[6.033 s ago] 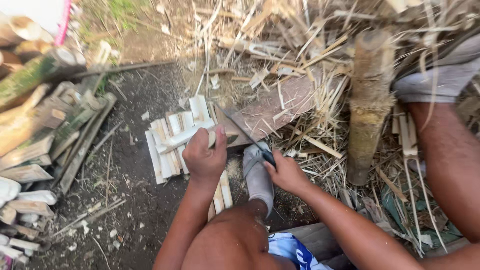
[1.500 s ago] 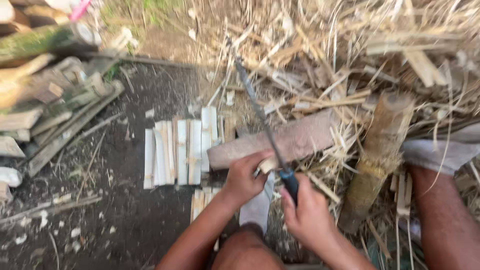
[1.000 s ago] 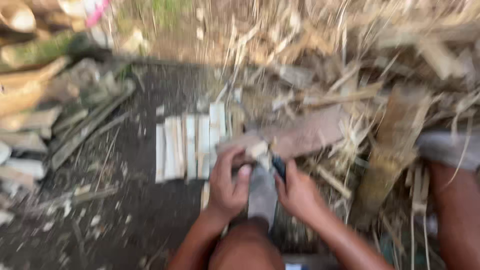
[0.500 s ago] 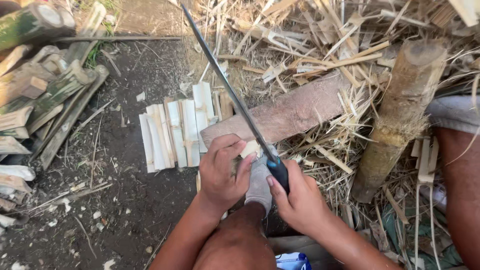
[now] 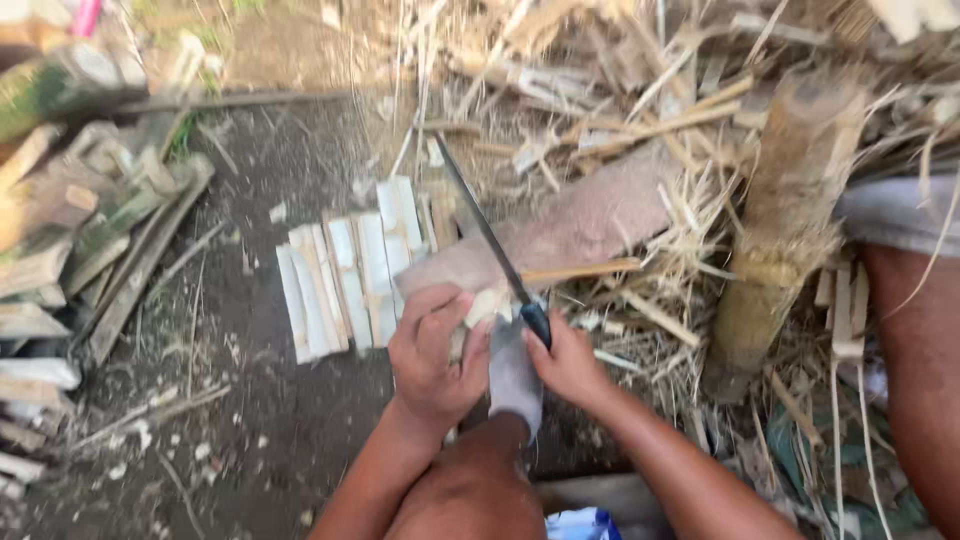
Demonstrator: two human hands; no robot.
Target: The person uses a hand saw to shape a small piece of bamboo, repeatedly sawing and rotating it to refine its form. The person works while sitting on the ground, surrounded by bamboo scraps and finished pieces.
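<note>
Bamboo piece (image 5: 487,305): pale, gripped in left hand (image 5: 432,352); long knife (image 5: 490,240), handle clasped in right hand (image 5: 570,360), blade resting on it.

Row of split slats (image 5: 345,275): on the ground, left of the plank (image 5: 570,230). Knife (image 5: 495,245): lying slantwise over the plank's near end, between left hand (image 5: 432,355) and right hand (image 5: 568,360). Log (image 5: 790,210): right of the plank. Stacked offcuts (image 5: 70,250): far left.

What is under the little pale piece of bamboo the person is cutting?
Under the small pale bamboo piece lies a flat reddish-brown wooden board. The left hand covers part of the piece, so their contact is hidden.
</note>
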